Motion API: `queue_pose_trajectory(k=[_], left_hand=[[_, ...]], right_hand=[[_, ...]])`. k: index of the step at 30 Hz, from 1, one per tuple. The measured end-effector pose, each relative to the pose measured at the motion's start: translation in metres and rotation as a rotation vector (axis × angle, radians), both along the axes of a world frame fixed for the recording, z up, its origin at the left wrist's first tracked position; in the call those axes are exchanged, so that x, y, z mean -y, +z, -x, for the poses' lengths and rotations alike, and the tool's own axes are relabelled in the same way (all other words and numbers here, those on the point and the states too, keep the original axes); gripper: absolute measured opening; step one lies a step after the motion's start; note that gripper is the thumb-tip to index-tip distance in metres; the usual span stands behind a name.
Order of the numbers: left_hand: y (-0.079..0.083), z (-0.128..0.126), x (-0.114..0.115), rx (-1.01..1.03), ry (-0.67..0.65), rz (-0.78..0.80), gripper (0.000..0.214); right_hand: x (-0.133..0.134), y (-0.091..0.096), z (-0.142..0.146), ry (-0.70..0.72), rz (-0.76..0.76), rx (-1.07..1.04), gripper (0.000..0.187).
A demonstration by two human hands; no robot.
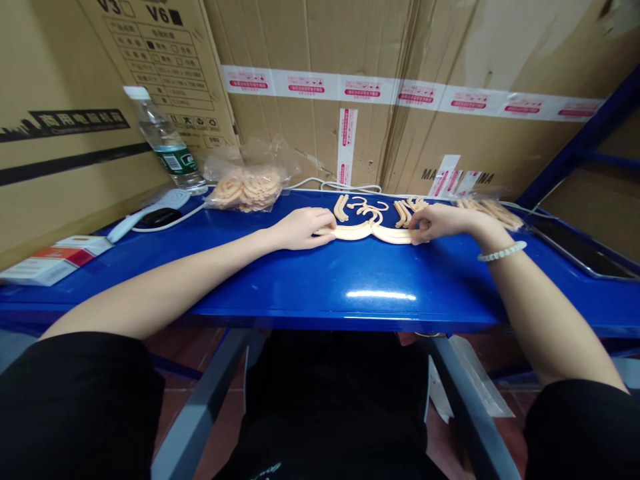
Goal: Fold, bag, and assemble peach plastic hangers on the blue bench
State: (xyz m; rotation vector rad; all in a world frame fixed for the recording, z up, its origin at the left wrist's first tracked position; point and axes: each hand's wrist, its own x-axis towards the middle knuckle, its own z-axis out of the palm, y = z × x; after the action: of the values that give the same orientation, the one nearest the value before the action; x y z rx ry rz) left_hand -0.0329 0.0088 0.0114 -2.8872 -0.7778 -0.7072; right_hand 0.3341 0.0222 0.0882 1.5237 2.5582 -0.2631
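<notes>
Two curved beige pieces, which look like the arms of a clothes hanger, meet end to end on the blue table. My left hand (307,228) is closed around the outer end of the left hanger arm (354,231). At the other side, my right hand (436,222) grips the outer end of the right hanger arm (393,235). Just behind the join lie several loose beige hooks (371,215). More beige curved pieces (341,208) are stacked behind my left hand's arm, and another pile (403,213) sits partly hidden behind my right hand.
A clear bag of beige parts (247,189) and a water bottle (170,150) stand at the back left. Farther left are a white-handled item (131,223) and a carton (55,261). A bagged bundle (493,212) and a dark tablet (585,247) lie right. Cardboard (320,40) walls the back.
</notes>
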Motion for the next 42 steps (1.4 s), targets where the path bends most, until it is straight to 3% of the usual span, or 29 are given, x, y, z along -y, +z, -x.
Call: queue_pose_trajectory(k=[6, 36, 42], left_hand=[[-0.002, -0.002, 0.005, 0.058, 0.052, 0.032, 0.027], [-0.005, -0.004, 0.004, 0.104, 0.062, -0.009, 0.023], [-0.009, -0.003, -0.001, 0.236, 0.099, 0.056, 0.022]], right_hand=[[0.002, 0.001, 0.002, 0.0, 0.001, 0.011, 0.045], [0.002, 0.002, 0.0, 0.003, -0.004, 0.016, 0.048], [0.001, 0.015, -0.011, -0.1, 0.062, -0.044, 0.028]])
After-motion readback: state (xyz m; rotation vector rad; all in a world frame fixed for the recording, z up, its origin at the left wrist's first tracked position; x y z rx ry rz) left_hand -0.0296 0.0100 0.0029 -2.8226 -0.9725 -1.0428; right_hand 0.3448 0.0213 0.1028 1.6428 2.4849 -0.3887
